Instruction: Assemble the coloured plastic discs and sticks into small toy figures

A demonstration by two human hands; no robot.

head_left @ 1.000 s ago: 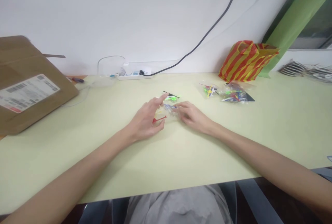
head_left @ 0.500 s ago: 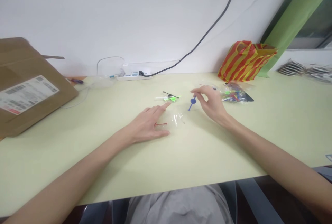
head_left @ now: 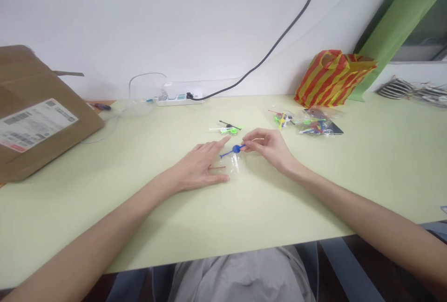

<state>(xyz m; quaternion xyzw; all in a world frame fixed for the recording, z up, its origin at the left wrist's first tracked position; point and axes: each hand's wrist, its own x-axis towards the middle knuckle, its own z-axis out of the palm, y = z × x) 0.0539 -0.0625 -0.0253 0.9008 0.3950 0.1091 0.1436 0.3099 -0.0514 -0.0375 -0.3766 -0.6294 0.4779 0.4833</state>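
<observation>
The right hand (head_left: 270, 149) pinches a blue piece (head_left: 236, 149) by one end; the left hand (head_left: 195, 168) lies spread beside a clear bag (head_left: 235, 165). A loose pinch could drop the piece.

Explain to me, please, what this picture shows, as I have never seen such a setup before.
There is no machine here: you see a person's own two bare hands, filmed by a camera worn on their head, looking forward and down over a pale table. The right hand pinches a blue plastic piece by one end. The left hand is spread flat beside some clear plastic film; a thin red piece shows between its thumb and fingers. Just beyond lie black, white and green pieces. Further right are two clear packets of colourful pieces, with a striped bag behind. A cardboard box is at the far left, and a power strip lies by the wall.
</observation>
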